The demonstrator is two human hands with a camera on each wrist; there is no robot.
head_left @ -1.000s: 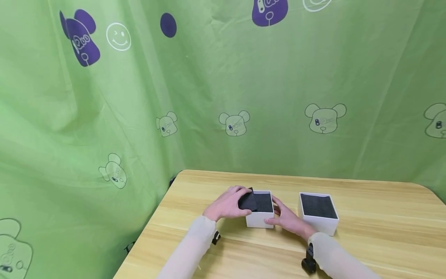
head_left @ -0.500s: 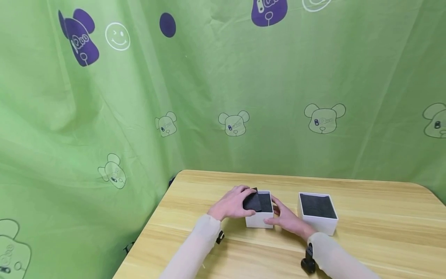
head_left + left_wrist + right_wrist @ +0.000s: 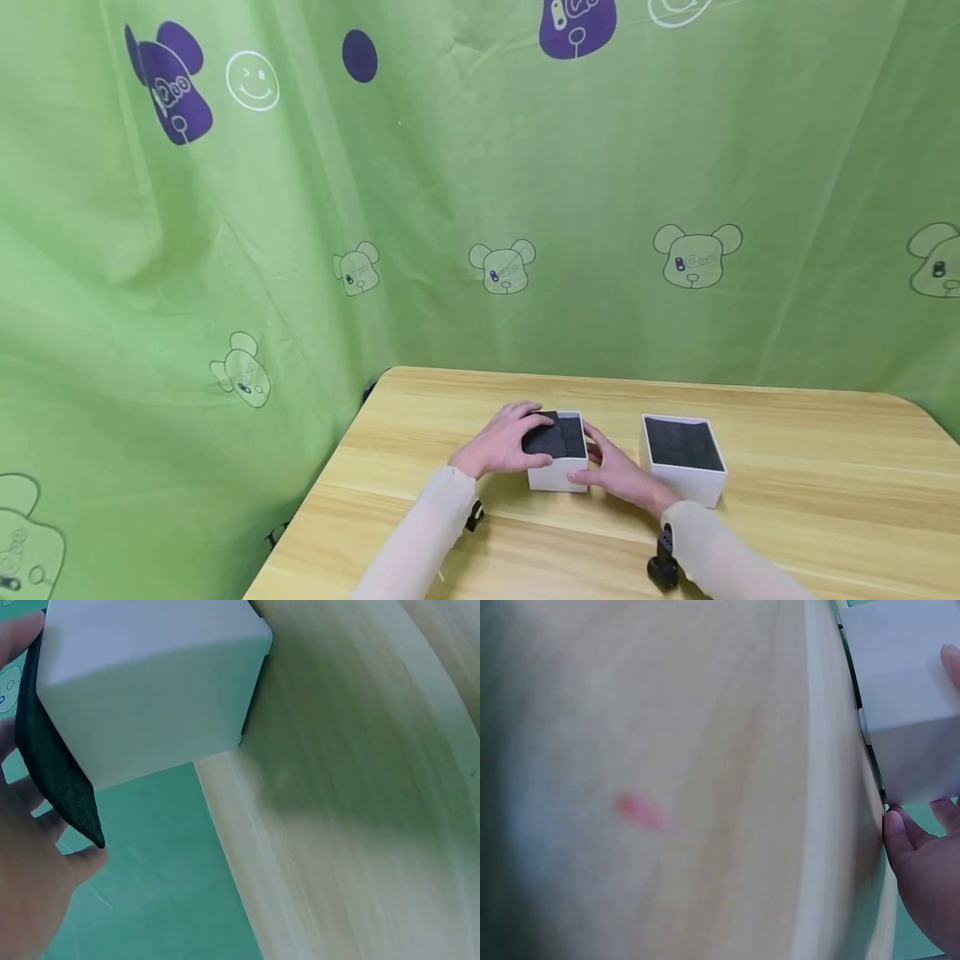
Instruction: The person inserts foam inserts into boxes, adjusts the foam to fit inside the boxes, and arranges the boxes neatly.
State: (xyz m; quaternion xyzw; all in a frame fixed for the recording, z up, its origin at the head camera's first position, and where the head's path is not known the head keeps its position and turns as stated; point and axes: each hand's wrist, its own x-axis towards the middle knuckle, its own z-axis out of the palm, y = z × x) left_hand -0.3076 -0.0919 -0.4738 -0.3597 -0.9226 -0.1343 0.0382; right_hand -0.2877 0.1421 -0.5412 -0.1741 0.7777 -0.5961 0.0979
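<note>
My left hand (image 3: pixel 501 442) holds a thin black pad (image 3: pixel 543 440) by its edges, thumb on the near side and fingers on the far side. The pad lies across the left part of a white square box (image 3: pixel 557 477)'s open top; in the left wrist view the pad (image 3: pixel 56 761) overhangs the box's rim at a slant. Dark material shows inside the box, right of the pad. Against the box's right side, my right hand (image 3: pixel 621 477) grips it, thumb at the front and fingers behind; the right wrist view shows its fingertips touching the white wall (image 3: pixel 911 697).
A second white box (image 3: pixel 688 482) with a dark grey insert (image 3: pixel 682 443) stands just right of my right hand. Both boxes rest on a wooden table (image 3: pixel 825 475). Behind the table hangs a green curtain (image 3: pixel 585 325) printed with bear faces.
My left hand has shifted right with the black pad, which covers more of the box top and lies flatter, its far corner lower. The right hand and both boxes have stayed put.
</note>
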